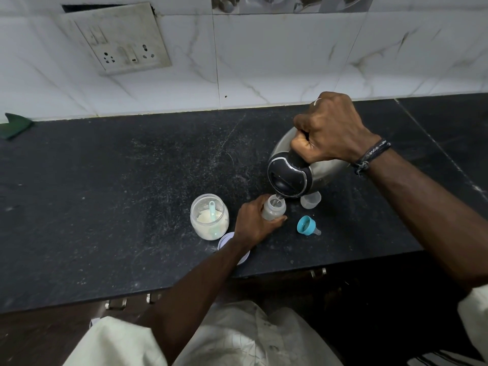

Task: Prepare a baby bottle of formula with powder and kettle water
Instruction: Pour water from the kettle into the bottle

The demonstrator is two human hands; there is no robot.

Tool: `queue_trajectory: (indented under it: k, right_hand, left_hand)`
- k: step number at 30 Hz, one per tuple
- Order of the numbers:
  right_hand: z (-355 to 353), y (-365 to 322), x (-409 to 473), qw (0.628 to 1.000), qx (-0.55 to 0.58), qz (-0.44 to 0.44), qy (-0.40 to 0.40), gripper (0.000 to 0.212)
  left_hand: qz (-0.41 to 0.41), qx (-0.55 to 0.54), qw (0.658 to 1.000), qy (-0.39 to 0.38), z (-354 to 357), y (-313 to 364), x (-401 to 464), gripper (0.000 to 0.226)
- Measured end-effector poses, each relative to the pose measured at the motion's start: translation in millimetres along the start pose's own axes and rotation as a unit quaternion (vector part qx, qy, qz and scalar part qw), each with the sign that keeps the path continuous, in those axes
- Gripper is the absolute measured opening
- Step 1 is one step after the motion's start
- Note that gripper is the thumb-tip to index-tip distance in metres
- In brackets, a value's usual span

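Steadying the light, tippy bottle point(274, 208) low on its body, my left hand point(254, 220) wraps it while my right hand point(331, 128) clamps the heavy kettle point(290, 173) handle, pouring.

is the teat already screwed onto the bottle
No, the blue-ringed teat lies on the counter beside the open bottle.

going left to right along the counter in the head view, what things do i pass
green object at the wall → powder jar with scoop → baby bottle held by the left hand → teal teat ring
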State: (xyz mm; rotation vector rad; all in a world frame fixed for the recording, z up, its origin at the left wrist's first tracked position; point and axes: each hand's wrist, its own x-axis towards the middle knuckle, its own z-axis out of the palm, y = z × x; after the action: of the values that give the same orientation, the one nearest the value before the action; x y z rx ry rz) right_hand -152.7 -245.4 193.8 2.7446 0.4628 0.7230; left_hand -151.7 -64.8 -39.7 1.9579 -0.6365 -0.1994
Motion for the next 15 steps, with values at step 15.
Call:
queue_trajectory:
  k: [15]
  right_hand:
    - [2.6,0.5,0.3,1.0,-0.013,-0.003,-0.004,0.021]
  left_hand:
    - [0.006,-0.002,1.0,-0.001,-1.7,1.7,0.1,0.061]
